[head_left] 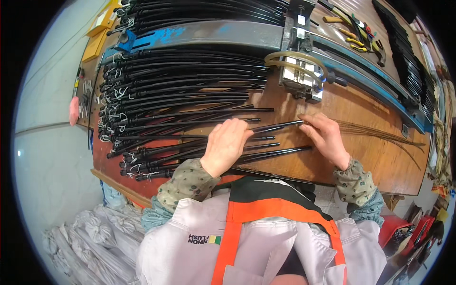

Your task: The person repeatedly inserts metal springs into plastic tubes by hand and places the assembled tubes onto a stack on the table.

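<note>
Many slim black tubes (180, 88) lie side by side across the bench, with loops of white string at their left ends. My left hand (225, 145) is closed over one black tube (280, 125) near the front, its fingers partly hidden beneath the palm. At that tube's right end, the thumb and fingers of my right hand (325, 137) are pinched together. Thin brown rods (380, 132) fan out to the right from behind my right hand. Whether one of them is in the pinch, I cannot tell. More black tubes (278, 153) rest just below both hands.
A blue-grey metal rail (228, 34) crosses the bench, carrying a clamp-like device (299, 76) with yellowish hose above my hands. Pliers (356, 45) and a hammer (378, 52) lie at the back right. White cloth bundles (95, 237) fill the lower left, beside the wooden bench (389, 166).
</note>
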A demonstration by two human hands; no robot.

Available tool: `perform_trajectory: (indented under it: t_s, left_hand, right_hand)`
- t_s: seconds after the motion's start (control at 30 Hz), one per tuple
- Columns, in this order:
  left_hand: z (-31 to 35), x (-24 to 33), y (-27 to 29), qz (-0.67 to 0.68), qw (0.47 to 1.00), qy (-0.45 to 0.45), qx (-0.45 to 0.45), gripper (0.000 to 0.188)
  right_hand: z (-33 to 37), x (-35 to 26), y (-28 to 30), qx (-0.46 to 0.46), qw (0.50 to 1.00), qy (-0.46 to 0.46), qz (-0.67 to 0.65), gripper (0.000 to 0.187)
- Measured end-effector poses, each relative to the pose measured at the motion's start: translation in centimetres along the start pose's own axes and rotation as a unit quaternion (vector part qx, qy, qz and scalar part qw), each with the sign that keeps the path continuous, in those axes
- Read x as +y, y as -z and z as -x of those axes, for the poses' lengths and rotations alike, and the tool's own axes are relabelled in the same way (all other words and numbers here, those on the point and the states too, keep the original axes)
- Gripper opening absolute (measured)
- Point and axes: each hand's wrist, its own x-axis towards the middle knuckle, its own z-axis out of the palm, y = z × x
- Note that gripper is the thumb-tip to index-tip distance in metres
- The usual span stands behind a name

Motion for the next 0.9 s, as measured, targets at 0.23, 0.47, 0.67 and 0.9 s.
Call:
perform_trajectory:
  t_s: [0.23, 0.47, 0.67, 0.9]
  left_hand:
    - [-0.5, 2.4, 1.7, -0.001, 0.995, -0.102, -0.024, 0.017]
    - [-3.4, 4.0, 4.0, -0.047, 0.981, -0.155, -0.102, 0.035]
    - [-11.4, 8.2, 6.7, -0.078, 0.948, -0.297, -0.081, 0.030]
    - [-22.5, 12.8, 6.2, -0.100, 0.917, -0.383, -0.047, 0.025]
  right_hand:
    - [2.4, -1.8, 0.1, 0.041, 0.951, -0.215, -0.217, 0.023]
    - [3.2, 0.8, 1.9, 0.080, 0.995, 0.047, -0.027, 0.028]
    - [2.0, 2.1, 4.4, 0.303, 0.916, 0.230, 0.130, 0.049]
    - [7.3, 10.1, 14.0, 0.415, 0.892, 0.063, 0.168, 0.060]
